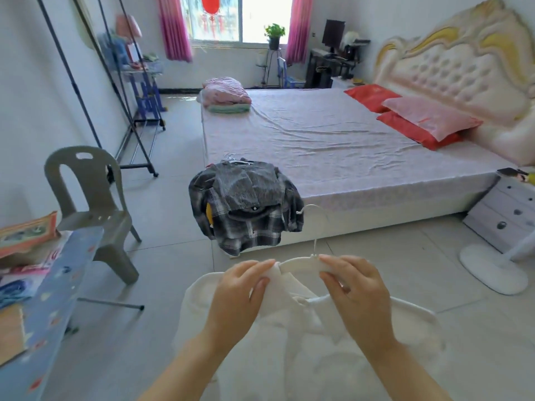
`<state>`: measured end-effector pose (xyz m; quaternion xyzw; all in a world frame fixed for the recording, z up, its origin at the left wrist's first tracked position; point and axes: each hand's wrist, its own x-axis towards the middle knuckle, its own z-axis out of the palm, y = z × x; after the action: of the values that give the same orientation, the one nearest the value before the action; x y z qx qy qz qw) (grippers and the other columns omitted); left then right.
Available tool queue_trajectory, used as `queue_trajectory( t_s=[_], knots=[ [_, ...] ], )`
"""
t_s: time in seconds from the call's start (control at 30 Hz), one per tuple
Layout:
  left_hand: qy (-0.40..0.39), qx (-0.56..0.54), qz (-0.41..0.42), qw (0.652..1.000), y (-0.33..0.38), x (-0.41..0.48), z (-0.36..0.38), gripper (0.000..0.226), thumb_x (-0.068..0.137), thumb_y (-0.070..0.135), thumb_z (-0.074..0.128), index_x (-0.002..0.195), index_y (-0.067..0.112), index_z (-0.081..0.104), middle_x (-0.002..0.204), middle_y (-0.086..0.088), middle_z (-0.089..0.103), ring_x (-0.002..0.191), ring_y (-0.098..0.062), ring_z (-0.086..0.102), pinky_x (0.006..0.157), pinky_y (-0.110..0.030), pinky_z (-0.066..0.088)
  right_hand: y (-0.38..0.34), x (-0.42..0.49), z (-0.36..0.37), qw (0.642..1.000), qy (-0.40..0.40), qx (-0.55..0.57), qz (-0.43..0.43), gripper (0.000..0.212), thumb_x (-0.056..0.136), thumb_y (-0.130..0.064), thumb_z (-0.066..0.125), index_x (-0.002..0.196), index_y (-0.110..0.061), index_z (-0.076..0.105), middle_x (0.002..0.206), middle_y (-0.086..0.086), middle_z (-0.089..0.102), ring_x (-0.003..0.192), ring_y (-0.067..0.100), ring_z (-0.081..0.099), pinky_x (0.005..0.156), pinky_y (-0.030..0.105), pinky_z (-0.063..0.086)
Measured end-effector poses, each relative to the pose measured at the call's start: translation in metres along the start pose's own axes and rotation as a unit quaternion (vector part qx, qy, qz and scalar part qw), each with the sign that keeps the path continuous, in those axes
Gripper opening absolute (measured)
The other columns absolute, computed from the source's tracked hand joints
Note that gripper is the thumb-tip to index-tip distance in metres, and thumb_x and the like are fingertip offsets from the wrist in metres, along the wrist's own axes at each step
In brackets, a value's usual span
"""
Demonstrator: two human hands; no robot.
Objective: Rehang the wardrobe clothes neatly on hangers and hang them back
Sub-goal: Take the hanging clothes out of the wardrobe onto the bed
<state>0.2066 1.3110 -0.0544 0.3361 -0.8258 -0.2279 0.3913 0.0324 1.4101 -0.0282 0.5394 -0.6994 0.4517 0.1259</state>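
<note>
I hold a white garment (304, 342) in front of me with a white hanger (301, 263) at its neck; the hanger's hook points up. My left hand (240, 287) pinches the left side of the collar over the hanger's arm. My right hand (353, 287) grips the hanger's right arm together with the fabric. A heap of grey and plaid clothes (246, 206) with white hangers among them lies on the near corner of the bed (333, 146). The black clothes rack (115, 91) stands by the left wall.
A grey plastic chair (92, 204) stands to the left. An ironing board (49, 299) with books and papers fills the near left. A white nightstand (503, 215) and a fan base (492, 270) are at the right. Tiled floor lies between the rack and the bed.
</note>
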Motion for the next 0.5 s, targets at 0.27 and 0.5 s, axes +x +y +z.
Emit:
queue_trajectory(
  t_s=[0.27, 0.5],
  knots=[
    [0.038, 0.038, -0.061, 0.997, -0.032, 0.096, 0.038, 0.033, 0.080, -0.001, 0.065, 0.109, 0.015, 0.068, 0.102, 0.004, 0.066, 0.087, -0.012, 0.061, 0.080, -0.017, 0.043, 0.070, 0.106, 0.072, 0.993, -0.070, 0.092, -0.008, 0.035, 0.070, -0.005, 0.079, 0.097, -0.028, 0.072, 0.089, -0.026, 0.052, 0.080, 0.015, 0.060, 0.063, 0.028, 0.053],
    [0.065, 0.048, -0.103, 0.991, -0.094, 0.189, 0.064, 0.030, 0.081, 0.008, 0.057, 0.110, 0.012, 0.067, 0.101, 0.002, 0.065, 0.088, -0.007, 0.058, 0.081, -0.018, 0.044, 0.115, 0.199, 0.162, 0.985, -0.111, 0.127, -0.045, 0.034, 0.071, -0.003, 0.077, 0.098, -0.022, 0.073, 0.089, -0.015, 0.055, 0.077, 0.021, 0.061, 0.067, 0.026, 0.048]
  ],
)
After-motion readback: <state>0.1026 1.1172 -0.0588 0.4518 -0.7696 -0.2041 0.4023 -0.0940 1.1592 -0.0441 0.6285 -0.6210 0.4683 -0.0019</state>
